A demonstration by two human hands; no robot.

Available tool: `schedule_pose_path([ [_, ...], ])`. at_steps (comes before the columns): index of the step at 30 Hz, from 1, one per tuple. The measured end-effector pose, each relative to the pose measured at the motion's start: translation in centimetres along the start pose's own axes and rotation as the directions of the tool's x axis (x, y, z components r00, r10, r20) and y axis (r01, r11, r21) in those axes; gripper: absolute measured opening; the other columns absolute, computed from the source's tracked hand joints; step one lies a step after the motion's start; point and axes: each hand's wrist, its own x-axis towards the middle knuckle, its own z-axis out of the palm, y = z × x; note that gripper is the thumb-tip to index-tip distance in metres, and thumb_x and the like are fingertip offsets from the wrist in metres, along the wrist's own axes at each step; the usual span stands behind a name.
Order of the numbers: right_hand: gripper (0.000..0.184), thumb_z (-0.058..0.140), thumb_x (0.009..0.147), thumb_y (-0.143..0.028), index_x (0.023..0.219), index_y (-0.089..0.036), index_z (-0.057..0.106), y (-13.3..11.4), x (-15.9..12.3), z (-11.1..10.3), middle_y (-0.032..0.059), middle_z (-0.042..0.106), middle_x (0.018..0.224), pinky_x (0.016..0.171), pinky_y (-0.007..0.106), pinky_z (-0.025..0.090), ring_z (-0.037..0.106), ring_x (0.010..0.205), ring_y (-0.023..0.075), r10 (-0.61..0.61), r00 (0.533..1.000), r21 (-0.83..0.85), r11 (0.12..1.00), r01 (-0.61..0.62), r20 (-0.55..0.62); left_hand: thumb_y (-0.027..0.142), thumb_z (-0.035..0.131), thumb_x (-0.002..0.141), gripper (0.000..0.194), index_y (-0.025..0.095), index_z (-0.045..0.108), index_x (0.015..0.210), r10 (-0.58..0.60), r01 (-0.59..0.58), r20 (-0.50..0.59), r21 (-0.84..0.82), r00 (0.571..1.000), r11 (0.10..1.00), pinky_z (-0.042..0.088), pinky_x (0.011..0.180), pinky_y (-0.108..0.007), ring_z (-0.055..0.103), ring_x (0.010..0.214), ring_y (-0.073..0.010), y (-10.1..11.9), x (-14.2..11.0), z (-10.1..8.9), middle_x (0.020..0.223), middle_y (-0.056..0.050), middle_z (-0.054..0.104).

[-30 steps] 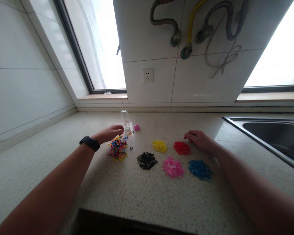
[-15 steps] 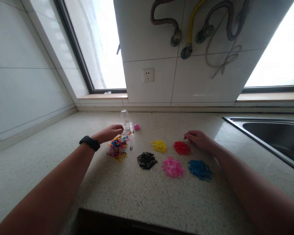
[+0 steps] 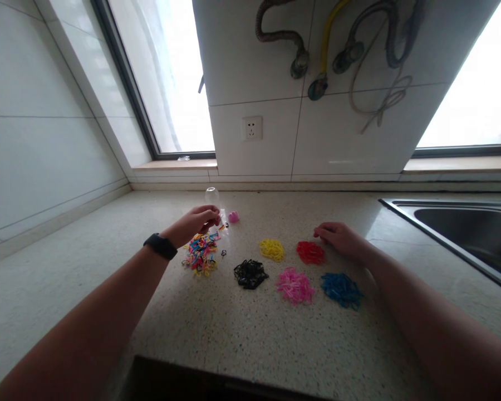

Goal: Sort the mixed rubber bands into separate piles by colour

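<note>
My left hand (image 3: 205,218), a dark watch on its wrist, is raised just beyond a mixed-colour pile of small elastic bands (image 3: 200,253). Its fingers are pinched together; anything between them is too small to make out. Partly hidden behind it stands a clear plastic bottle (image 3: 212,196). My right hand (image 3: 337,235) rests on its side behind the red bands (image 3: 309,252), fingers curled in, and what they hold, if anything, is hidden. Sorted heaps of yellow bands (image 3: 271,249), black bands (image 3: 250,274), pink bands (image 3: 294,286) and blue bands (image 3: 341,289) lie between the arms.
A pink round cap-like piece (image 3: 232,216) lies right of the bottle, with a few stray bands nearby. A metal sink (image 3: 404,214) is set into the speckled counter (image 3: 217,328) at right. Behind are a tiled wall with a socket (image 3: 252,128), and hoses.
My left hand has moved right and slightly away from me, off the mixed pile and in front of the bottle. My right hand has stayed put.
</note>
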Motion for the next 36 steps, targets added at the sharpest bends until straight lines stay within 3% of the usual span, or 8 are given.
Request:
schedule_pose_path([
  [8,0.039,0.054,0.082,-0.052,0.081,-0.017,0.071,-0.2,0.0,-0.1,-0.0004,0.054,0.059,0.053,0.028,0.031,0.043,0.053,0.0128,0.003,1.0,0.006,1.0,-0.003,0.013,0.036,0.06,0.084,0.021,0.018,0.049,0.083,0.109,-0.083,0.09,-0.258,0.99,0.962,0.027,0.049,-0.024,0.037,0.057,-0.0075,4.9,-2.2,5.1,0.077,-0.002,0.053],
  [14,0.038,0.054,0.083,-0.051,0.081,-0.016,0.071,-0.1,-0.1,-0.1,0.0001,0.055,0.06,0.053,0.028,0.031,0.043,0.053,0.0125,-0.007,1.0,0.005,1.0,0.007,0.017,0.036,0.068,0.084,0.022,0.015,0.062,0.085,0.199,-0.149,0.116,-0.346,0.973,0.926,0.02,0.044,-0.022,0.031,0.051,-0.0038,6.7,-3.8,7.8,0.076,-0.002,0.059],
  [23,0.04,0.051,0.084,-0.049,0.083,-0.015,0.071,-0.1,-0.1,-0.1,0.0004,0.057,0.062,0.056,0.028,0.033,0.045,0.055,0.0128,-0.027,1.0,-0.023,0.999,0.027,0.014,0.025,0.075,0.083,0.012,0.021,0.075,0.095,0.285,-0.208,0.117,-0.44,0.951,0.873,0.034,0.046,-0.016,0.046,0.052,-0.0024,8.7,-6.4,10.2,0.085,-0.003,0.073],
  [28,0.041,0.05,0.084,-0.05,0.084,-0.015,0.071,-0.4,-0.2,0.0,-0.0001,0.055,0.062,0.054,0.028,0.033,0.043,0.054,0.0126,-0.013,1.0,-0.012,1.0,0.014,0.021,0.017,0.076,0.082,0.013,0.024,0.076,0.094,0.302,-0.2,0.14,-0.487,0.943,0.85,0.05,0.062,-0.013,0.068,0.073,-0.0062,9.8,-7.7,11.1,0.086,-0.001,0.076],
  [31,0.04,0.051,0.084,-0.049,0.084,-0.015,0.071,-0.6,-0.3,0.0,-0.0004,0.055,0.062,0.054,0.028,0.033,0.043,0.053,0.0123,-0.009,1.0,-0.025,1.0,0.01,0.019,0.014,0.076,0.081,0.014,0.023,0.076,0.092,0.313,-0.196,0.15,-0.516,0.938,0.834,0.055,0.073,-0.015,0.072,0.084,-0.0095,10.2,-8.1,11.4,0.088,-0.001,0.077],
  [36,0.04,0.05,0.084,-0.049,0.084,-0.014,0.071,-0.6,-0.3,-0.1,-0.0002,0.055,0.062,0.055,0.028,0.033,0.044,0.055,0.0129,-0.016,1.0,-0.032,0.999,0.017,0.016,0.015,0.077,0.079,0.011,0.022,0.077,0.088,0.307,-0.184,0.159,-0.524,0.938,0.832,0.057,0.077,-0.019,0.073,0.084,-0.0125,10.3,-8.4,11.6,0.087,-0.002,0.077],
])
